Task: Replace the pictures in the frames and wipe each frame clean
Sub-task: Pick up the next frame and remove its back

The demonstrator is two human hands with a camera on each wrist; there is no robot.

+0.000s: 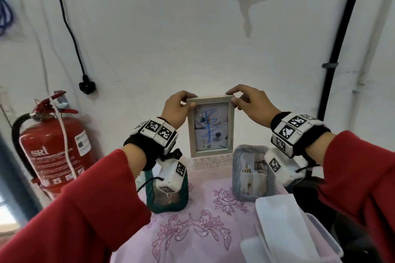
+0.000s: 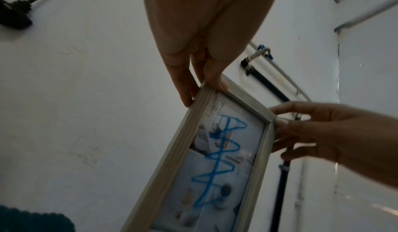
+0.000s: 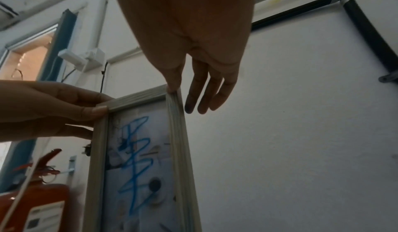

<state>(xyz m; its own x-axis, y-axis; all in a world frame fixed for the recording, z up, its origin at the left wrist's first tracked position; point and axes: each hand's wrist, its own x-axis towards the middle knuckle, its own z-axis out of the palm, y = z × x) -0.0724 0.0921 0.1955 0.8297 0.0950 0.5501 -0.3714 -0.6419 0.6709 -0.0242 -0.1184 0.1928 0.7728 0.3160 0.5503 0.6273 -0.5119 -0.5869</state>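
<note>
On the far left, by the white wall, stands a red fire extinguisher (image 1: 53, 145). Next comes the left hand (image 1: 178, 111), which pinches the top left corner of the wooden frame (image 1: 210, 127) between thumb and fingers. The frame is held upright in the air, in the middle, above the far edge of the table with the pink flowered cloth (image 1: 203, 220). The picture (image 1: 211, 128) inside has a blue scribble (image 2: 219, 159) over it, so it looks like the one to swap out. The right hand (image 1: 252, 105) pinches the top right corner with thumb and first finger, and in the right wrist view its other fingers (image 3: 204, 89) hang loose behind the frame. The frame looks light and stiff, since two small pinches hold it up. Its front pane is probably glass or clear plastic, so it could be smooth, slippery and easy to break. The wooden edges seem the best place to hold it. Lower down on the table are a green frame (image 1: 166, 194) on the left, a grey frame (image 1: 252, 175) on the right, and white cloth or paper (image 1: 277, 220) at the near right.
</note>
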